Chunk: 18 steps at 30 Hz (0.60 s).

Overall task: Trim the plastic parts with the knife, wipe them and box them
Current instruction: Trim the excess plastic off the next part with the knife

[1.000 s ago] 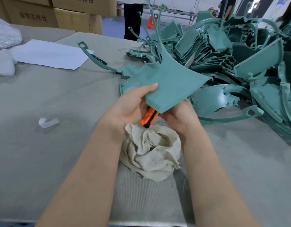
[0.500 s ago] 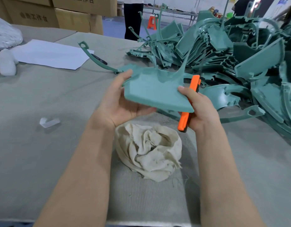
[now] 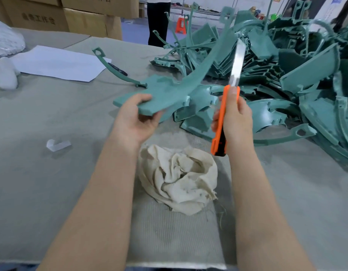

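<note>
Head view: your left hand (image 3: 137, 119) is closed on the near flat end of a green plastic part (image 3: 169, 92), thumb on top and fingers curled underneath, holding it lifted clear of the grey surface (image 3: 42, 173); the part's long curved arm sweeps up and away toward the right, its far tip blurred. Your right hand (image 3: 235, 120) is wrapped tight around the orange handle of the knife (image 3: 224, 114), thumb pressed near the top of the handle, blade extended and pointing up, standing just right of the part's arm; whether the blade touches the part, you cannot tell. Below and between both hands a crumpled off-white cloth (image 3: 179, 178) lies on the surface. Beyond and to the right of your right hand sits the heap of green parts (image 3: 286, 75). Well left of your left hand lies a small white scrap (image 3: 58, 144), and farther off a white sheet of paper (image 3: 57, 63).
</note>
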Motion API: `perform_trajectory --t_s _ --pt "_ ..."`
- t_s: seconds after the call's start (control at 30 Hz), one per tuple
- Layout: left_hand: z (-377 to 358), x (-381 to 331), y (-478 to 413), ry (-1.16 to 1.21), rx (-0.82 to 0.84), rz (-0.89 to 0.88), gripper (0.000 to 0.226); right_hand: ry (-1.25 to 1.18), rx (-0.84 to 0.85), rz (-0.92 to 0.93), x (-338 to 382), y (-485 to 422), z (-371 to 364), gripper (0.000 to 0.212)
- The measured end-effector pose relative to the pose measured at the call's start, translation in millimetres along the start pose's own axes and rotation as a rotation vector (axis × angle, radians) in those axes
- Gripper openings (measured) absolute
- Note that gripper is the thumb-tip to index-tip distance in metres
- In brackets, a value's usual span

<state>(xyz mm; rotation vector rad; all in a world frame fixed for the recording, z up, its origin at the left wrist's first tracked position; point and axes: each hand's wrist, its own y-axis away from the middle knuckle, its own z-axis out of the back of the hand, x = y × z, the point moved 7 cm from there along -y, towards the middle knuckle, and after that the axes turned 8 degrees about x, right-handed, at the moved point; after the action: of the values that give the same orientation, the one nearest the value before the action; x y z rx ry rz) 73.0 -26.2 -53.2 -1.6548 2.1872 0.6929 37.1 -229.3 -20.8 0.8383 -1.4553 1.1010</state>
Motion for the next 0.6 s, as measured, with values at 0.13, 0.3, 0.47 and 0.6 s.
perform_trajectory --t_s 0.13,0.3,0.47,0.6 --pt "9 -11 8 -0.005 0.029 0.082 0.017 0.258 -0.163 0.183 9 -2 23 0.038" --pt "14 -17 12 -0.090 0.013 0.126 0.018 0.356 -0.199 0.261 13 0 26 0.045" --pt "19 -18 15 -0.212 -0.046 0.145 0.015 0.334 -0.233 0.300 14 0 32 0.057" --pt "20 -16 15 -0.245 -0.044 0.164 0.014 0.313 -0.220 0.298 16 3 31 0.060"
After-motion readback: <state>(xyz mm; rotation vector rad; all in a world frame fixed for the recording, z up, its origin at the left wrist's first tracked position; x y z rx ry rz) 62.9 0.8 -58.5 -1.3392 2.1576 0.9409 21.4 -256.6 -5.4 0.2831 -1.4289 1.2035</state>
